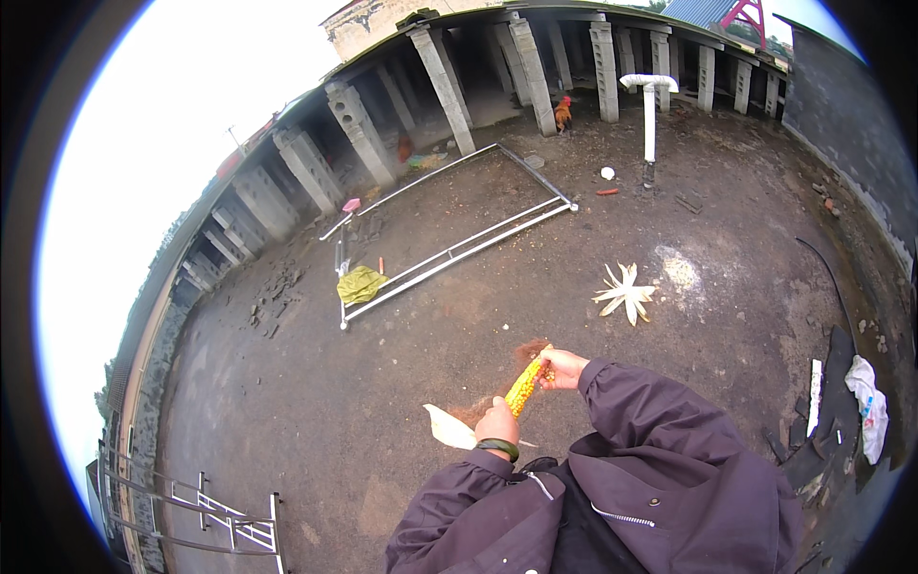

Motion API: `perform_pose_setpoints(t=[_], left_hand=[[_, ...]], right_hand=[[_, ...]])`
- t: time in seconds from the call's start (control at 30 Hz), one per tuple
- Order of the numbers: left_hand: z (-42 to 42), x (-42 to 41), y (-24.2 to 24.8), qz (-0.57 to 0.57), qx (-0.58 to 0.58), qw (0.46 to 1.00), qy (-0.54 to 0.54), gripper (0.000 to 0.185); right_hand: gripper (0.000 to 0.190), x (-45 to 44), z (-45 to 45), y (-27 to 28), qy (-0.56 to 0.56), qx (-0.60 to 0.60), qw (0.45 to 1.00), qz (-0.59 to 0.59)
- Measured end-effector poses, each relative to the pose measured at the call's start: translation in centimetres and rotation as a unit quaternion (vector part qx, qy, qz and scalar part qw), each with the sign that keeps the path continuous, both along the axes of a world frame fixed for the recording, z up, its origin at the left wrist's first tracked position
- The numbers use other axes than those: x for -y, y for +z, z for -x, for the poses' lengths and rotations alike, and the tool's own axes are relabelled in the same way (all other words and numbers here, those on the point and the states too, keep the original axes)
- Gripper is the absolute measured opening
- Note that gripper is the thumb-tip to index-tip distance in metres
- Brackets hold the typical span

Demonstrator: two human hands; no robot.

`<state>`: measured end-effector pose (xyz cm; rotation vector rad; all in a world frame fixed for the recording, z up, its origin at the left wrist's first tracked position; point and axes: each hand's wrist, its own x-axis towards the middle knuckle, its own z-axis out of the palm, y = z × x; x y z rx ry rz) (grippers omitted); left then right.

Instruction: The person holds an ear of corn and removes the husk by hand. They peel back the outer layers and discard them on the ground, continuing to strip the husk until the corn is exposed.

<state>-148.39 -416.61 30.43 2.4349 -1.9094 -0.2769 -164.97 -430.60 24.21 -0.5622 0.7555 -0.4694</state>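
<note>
An ear of yellow corn [523, 387] is held at a slant between both hands. My left hand [497, 422], with a dark green bangle at the wrist, grips its lower end. My right hand [563, 369] has its fingers closed around the upper end. A pale corn husk [449, 428] shows just left of my left hand; whether it is still attached to the ear cannot be told. Brown corn silk [529, 351] lies by the ear's tip, with more beside my left hand. Further off to the right, a splayed dry husk [625, 294] rests on the ground.
A white metal frame [459, 255] lies ahead, with a green cloth [361, 285] at its near corner. Beyond stand a white T-shaped pipe [650, 122] and a rooster [563, 115] beside concrete pillars. A metal rack [237, 524] is lower left; a white plastic bag [868, 409] and dark scraps lie right.
</note>
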Motion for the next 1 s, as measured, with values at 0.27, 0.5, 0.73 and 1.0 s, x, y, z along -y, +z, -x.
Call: perform_pose_setpoints(t=[0.27, 0.5, 0.73, 1.0], left_hand=[[-0.2, 0.1, 0.2, -0.034, -0.059, 0.998, 0.016, 0.031], [-3.0, 0.1, -0.4, -0.014, -0.138, 0.989, 0.056, 0.045], [-7.2, -1.7, -2.0, 0.014, -0.151, 0.98, 0.126, 0.05], [-7.9, -2.1, -2.2, -0.045, -0.151, 0.98, 0.124, 0.05]], right_hand=[[0.014, -0.9, 0.5, 0.5, -0.016, 0.08, 0.996, -0.031], [0.023, -0.7, 2.8, -4.5, -0.104, 0.055, 0.993, -0.032], [0.02, -2.2, 16.7, -29.1, -0.224, -0.065, 0.94, -0.25], [0.055, -8.7, 25.4, -31.0, -0.285, 0.069, 0.923, -0.251]])
